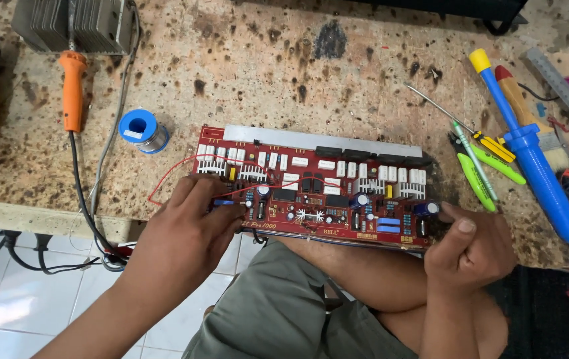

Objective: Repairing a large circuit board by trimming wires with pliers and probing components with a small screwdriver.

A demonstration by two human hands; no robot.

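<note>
A long red circuit board [311,189] with white blocks, black parts and a metal strip along its far side lies at the near edge of a speckled worktop [264,73]. My left hand [188,233] rests on the board's left end, fingertips pinching at a small blue part and a thin red wire [165,176] that loops off to the left. My right hand [470,242] grips the board's right near corner, thumb on top. My knees in grey shorts sit below the board.
An orange-handled soldering iron [72,90] and a blue solder spool [141,129] lie at the left. A blue desoldering pump [530,149], green-handled pliers [480,176], screwdrivers, a brush and scissors lie at the right. Black cables hang off the bench edge over white floor tiles.
</note>
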